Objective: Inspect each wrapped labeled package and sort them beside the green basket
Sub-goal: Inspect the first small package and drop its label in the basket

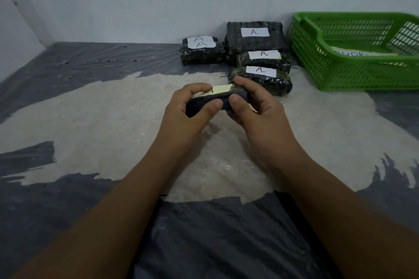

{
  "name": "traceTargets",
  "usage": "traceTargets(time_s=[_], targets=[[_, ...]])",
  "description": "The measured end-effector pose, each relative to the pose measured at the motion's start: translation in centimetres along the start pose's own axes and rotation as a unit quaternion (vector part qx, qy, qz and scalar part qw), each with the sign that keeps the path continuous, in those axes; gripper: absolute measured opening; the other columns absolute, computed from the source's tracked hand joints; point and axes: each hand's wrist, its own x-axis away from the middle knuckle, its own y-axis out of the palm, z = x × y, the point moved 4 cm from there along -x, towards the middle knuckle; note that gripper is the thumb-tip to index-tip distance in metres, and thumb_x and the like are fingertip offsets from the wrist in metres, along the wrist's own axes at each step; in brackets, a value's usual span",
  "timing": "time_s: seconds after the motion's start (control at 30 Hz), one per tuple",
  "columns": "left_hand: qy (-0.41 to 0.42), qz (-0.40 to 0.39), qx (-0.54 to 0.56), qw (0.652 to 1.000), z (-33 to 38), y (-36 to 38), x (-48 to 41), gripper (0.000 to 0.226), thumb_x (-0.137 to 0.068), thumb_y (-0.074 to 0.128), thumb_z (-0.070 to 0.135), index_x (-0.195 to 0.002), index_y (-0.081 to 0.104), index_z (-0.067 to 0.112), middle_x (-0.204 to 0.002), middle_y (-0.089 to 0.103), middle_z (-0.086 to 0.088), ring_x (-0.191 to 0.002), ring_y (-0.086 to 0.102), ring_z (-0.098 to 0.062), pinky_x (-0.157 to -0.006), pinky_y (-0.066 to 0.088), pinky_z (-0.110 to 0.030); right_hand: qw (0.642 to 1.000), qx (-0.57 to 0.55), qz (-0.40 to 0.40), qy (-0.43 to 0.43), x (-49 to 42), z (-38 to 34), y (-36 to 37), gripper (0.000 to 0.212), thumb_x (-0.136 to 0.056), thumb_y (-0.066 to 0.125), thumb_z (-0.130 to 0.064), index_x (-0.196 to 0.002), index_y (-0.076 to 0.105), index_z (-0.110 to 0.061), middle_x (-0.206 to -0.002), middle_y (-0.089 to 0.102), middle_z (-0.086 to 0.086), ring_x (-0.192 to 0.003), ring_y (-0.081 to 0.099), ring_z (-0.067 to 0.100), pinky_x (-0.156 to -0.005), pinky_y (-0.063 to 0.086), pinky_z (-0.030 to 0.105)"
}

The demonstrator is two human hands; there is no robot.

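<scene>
Here, the left hand and right hand both close around a small dark, film-wrapped package bearing a pale "A" label, just left of and nearer than the green lattice-walled plastic basket; glossy rectangular sorted packages lie beside that basket.

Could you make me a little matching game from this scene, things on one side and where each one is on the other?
Things:
1. small dark package
2. largest package
3. white sheet with writing
4. nearest set-down package

Places:
a. inside the green basket
b. held between both hands, left hand and right hand
c. at the back against the wall
d. on the floor just beyond the hands

Pairs: 1-b, 2-c, 3-a, 4-d
</scene>
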Motion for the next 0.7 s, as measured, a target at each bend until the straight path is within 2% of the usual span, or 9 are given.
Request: traceTargets(time_s=[0.13, 0.2, 0.23, 0.33, 0.4, 0.47, 0.53, 0.63, 0.7], targets=[[0.014, -0.002, -0.015, 1.0, -0.03, -0.07, -0.05, 0.031, -0.083, 0.071, 0.022, -0.113, 0.061, 0.023, -0.116, 0.06, -0.004, -0.101, 0.063, -0.014, -0.084, 0.056, -0.029, 0.998, -0.055, -0.026, 0.03, 0.17, 0.35, 0.19, 0.032, -0.083, 0.067, -0.03, -0.115, 0.064, -0.029, -0.12, 0.062, 0.008, -0.101, 0.066, 0.011, -0.086, 0.054, 0.028], [0.006, 0.005, 0.008, 1.0, -0.06, -0.05, -0.04, 0.035, -0.083, 0.072, 0.023, -0.115, 0.059, 0.026, -0.117, 0.058, -0.002, -0.105, 0.061, -0.015, -0.086, 0.054, -0.027, 0.998, -0.051, -0.02, 0.023, 0.15, 0.42, 0.15, 0.023, -0.09, 0.064, -0.02, -0.112, 0.064, -0.028, -0.122, 0.06, 0.011, -0.102, 0.065, 0.016, -0.084, 0.055, 0.03], [-0.009, 0.016, 0.029, 0.999, -0.14, -0.1, -0.11, 0.037, -0.083, 0.071, 0.028, -0.117, 0.056, 0.03, -0.118, 0.057, 0.002, -0.108, 0.06, -0.015, -0.089, 0.054, -0.03, 0.998, -0.051, -0.018, 0.018, 0.11, 0.48, 0.14, 0.024, -0.093, 0.061, -0.012, -0.112, 0.064, -0.027, -0.122, 0.059, 0.011, -0.104, 0.065, 0.019, -0.083, 0.056, 0.031], [-0.066, 0.033, 0.089, 0.993, -0.57, -0.29, -0.38, 0.049, -0.082, 0.07, 0.032, -0.125, 0.047, 0.037, -0.121, 0.055, 0.003, -0.112, 0.06, -0.018, -0.094, 0.053, -0.039, 0.996, -0.085, -0.028, 0.021, 0.1, 0.51, 0.33, 0.039, -0.095, 0.054, 0.001, -0.121, 0.056, -0.027, -0.13, 0.056, 0.004, -0.115, 0.061, 0.018, -0.089, 0.056, 0.035], [-0.079, 0.025, 0.101, 0.991, -0.6, -0.23, -0.36, 0.048, -0.085, 0.069, 0.023, -0.127, 0.047, 0.031, -0.117, 0.057, -0.002, -0.108, 0.063, -0.019, -0.089, 0.056, -0.035, 0.991, -0.121, -0.023, 0.046, 0.06, 0.68, 0.3, 0.048, -0.093, 0.057, 0.001, -0.131, 0.048, -0.027, -0.133, 0.056, 0.003, -0.118, 0.061, 0.018, -0.092, 0.055, 0.038], [-0.063, 0.022, 0.105, 0.992, -0.25, -0.07, -0.22, 0.046, -0.086, 0.068, 0.017, -0.126, 0.047, 0.027, -0.113, 0.057, -0.003, -0.103, 0.064, -0.017, -0.079, 0.057, -0.025, 0.988, -0.135, -0.011, 0.075, -0.08, 0.94, 0.16, 0.051, -0.091, 0.061, -0.001, -0.135, 0.046, -0.02, -0.125, 0.062, 0.007, -0.111, 0.065, 0.021, -0.091, 0.056, 0.038], [-0.052, 0.02, 0.11, 0.992, -0.06, 0.08, -0.1, 0.046, -0.087, 0.066, 0.013, -0.126, 0.045, 0.027, -0.11, 0.058, -0.002, -0.095, 0.065, -0.012, -0.07, 0.055, -0.02, 0.99, -0.11, -0.009, 0.084, -0.15, 1.08, 0.18, 0.043, -0.091, 0.061, -0.001, -0.13, 0.052, -0.017, -0.111, 0.069, 0.009, -0.103, 0.069, 0.023, -0.09, 0.057, 0.039], [-0.058, 0.022, 0.1, 0.993, -0.24, -0.01, -0.17, 0.05, -0.086, 0.068, 0.015, -0.128, 0.043, 0.029, -0.105, 0.059, 0.0, -0.084, 0.065, -0.007, -0.065, 0.053, -0.019, 0.993, -0.082, -0.016, 0.081, 0.01, 0.97, 0.27, 0.036, -0.091, 0.061, -0.001, -0.119, 0.056, -0.023, -0.102, 0.072, 0.01, -0.097, 0.072, 0.024, -0.089, 0.057, 0.04], [-0.048, 0.026, 0.073, 0.996, -0.29, -0.08, -0.2, 0.052, -0.085, 0.069, 0.017, -0.128, 0.043, 0.029, -0.106, 0.06, 0.0, -0.086, 0.064, -0.01, -0.066, 0.053, -0.02, 0.994, -0.067, -0.025, 0.081, 0.1, 0.88, 0.26, 0.036, -0.092, 0.062, -0.004, -0.119, 0.055, -0.025, -0.102, 0.071, 0.01, -0.095, 0.072, 0.022, -0.087, 0.058, 0.037]])
